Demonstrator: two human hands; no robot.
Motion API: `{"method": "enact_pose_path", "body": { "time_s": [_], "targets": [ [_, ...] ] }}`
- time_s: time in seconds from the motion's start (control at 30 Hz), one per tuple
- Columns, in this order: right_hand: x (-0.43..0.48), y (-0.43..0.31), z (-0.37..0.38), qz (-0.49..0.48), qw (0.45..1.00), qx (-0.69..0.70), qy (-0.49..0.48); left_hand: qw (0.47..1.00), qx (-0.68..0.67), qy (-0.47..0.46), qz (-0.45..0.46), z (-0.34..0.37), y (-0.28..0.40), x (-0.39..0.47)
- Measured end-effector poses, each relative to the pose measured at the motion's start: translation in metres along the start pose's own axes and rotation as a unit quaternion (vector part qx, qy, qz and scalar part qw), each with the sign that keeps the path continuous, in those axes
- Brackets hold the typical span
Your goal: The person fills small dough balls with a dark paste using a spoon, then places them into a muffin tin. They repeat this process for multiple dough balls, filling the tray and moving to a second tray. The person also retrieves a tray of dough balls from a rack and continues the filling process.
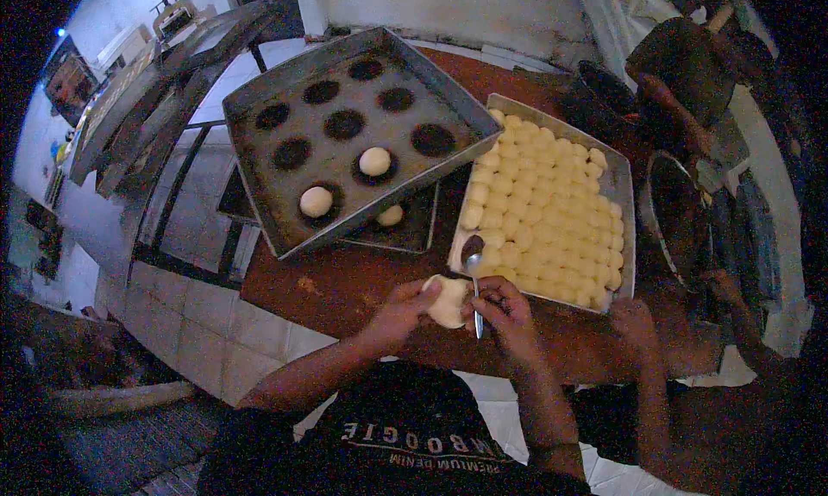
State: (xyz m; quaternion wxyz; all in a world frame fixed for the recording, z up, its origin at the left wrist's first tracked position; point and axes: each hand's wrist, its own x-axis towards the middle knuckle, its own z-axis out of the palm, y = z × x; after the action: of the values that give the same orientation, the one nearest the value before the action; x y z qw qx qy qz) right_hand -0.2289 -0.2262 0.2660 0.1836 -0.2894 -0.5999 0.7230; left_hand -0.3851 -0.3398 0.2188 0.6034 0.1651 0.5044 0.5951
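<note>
My left hand (404, 308) holds a flattened piece of pale dough (446, 302). In my right hand (506, 307) is a metal spoon (477, 302), its bowl up and bearing dark filling (473, 245); that hand's fingers also meet the dough's right edge. Beyond them, a rectangular metal tray (631, 192) is packed with rows of yellowish dough pieces (550, 205). To the left, a deep square metal pan (259, 205) has dark round spots on its bottom, with one dough ball (316, 202) and another dough ball (374, 162) on two of them.
Partly under the deep pan lies a lower pan (430, 224) with a dough ball (389, 216). All rest on a reddish-brown table (310, 295). At the right, a co-worker's hand (634, 318) is close to the tray; another person (686, 75) stands beyond, near a large round vessel (653, 218).
</note>
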Motion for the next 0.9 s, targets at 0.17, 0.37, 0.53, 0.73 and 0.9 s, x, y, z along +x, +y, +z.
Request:
{"method": "enact_pose_path", "body": {
  "time_s": [0.17,0.37,0.53,0.73,0.9],
  "targets": [
    [-0.013,0.002,0.023,0.129,0.990,-0.052,-0.028,0.997,-0.053,0.050,0.039,-0.044,0.013,-0.029],
    [-0.029,0.035,0.027,0.028,0.982,-0.188,0.002,0.985,0.120,0.073,0.100,-0.020,0.022,-0.029],
    [-0.041,0.086,0.012,-0.261,0.844,-0.458,0.100,0.953,0.248,0.014,0.171,0.000,0.006,-0.024],
    [-0.065,0.129,-0.034,-0.099,0.886,-0.439,0.116,0.988,0.031,-0.050,0.142,-0.007,-0.004,-0.003],
    [-0.069,0.080,-0.042,-0.051,0.916,-0.364,0.163,0.987,-0.116,-0.095,0.063,0.014,-0.003,-0.019]
  ]
}}
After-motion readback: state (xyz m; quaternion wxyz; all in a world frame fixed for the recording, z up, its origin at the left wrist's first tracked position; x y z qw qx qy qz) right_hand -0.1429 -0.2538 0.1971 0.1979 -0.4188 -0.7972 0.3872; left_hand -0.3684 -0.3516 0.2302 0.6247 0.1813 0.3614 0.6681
